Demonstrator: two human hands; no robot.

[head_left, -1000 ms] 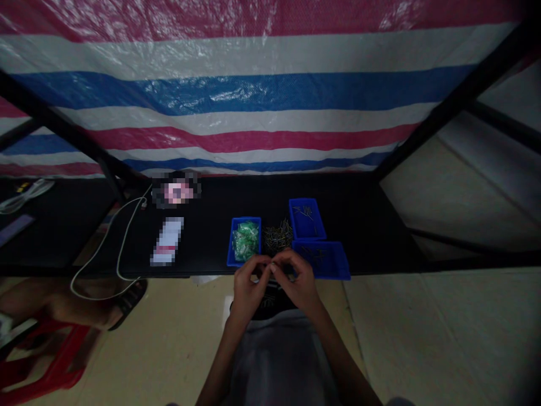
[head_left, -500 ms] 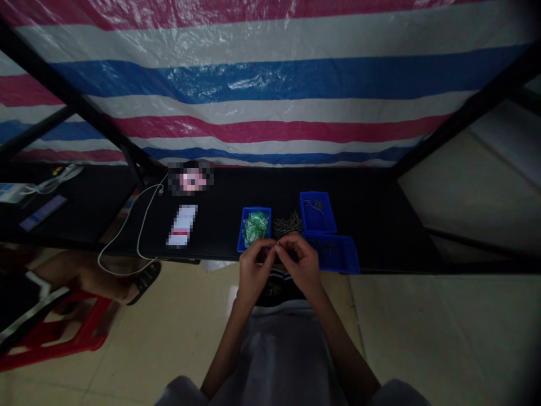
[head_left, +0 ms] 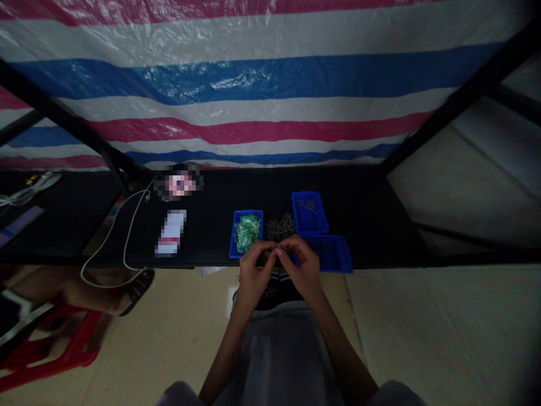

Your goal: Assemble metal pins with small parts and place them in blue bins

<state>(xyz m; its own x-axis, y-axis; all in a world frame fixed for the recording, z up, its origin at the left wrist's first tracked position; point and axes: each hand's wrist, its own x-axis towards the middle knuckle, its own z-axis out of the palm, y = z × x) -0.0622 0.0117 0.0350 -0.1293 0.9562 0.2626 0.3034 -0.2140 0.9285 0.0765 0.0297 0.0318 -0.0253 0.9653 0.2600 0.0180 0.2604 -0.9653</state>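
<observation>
My left hand (head_left: 256, 269) and my right hand (head_left: 305, 266) meet fingertip to fingertip at the near edge of the black table (head_left: 215, 232). Both are closed in a pinch around something tiny, too small to name. Just beyond them lies a heap of thin metal pins or screws (head_left: 279, 226). To its left, a blue bin (head_left: 232, 248) holds green items in clear plastic. Behind on the right stands a blue bin (head_left: 299, 225) with a few metal pieces. A lower blue bin (head_left: 341, 260) is partly hidden by my right hand.
A white cable (head_left: 129, 237) loops over the table's front edge at left, near a blurred pale object (head_left: 171, 232) and a blurred round pink one (head_left: 180, 183). Striped sheeting (head_left: 253, 79) hangs behind. Another person's leg (head_left: 80, 285) and a red stool (head_left: 80, 344) are at lower left.
The view has shifted slightly, so the bins and table sit further left in the picture. My hands keep the same pinched pose at the fingertips.
</observation>
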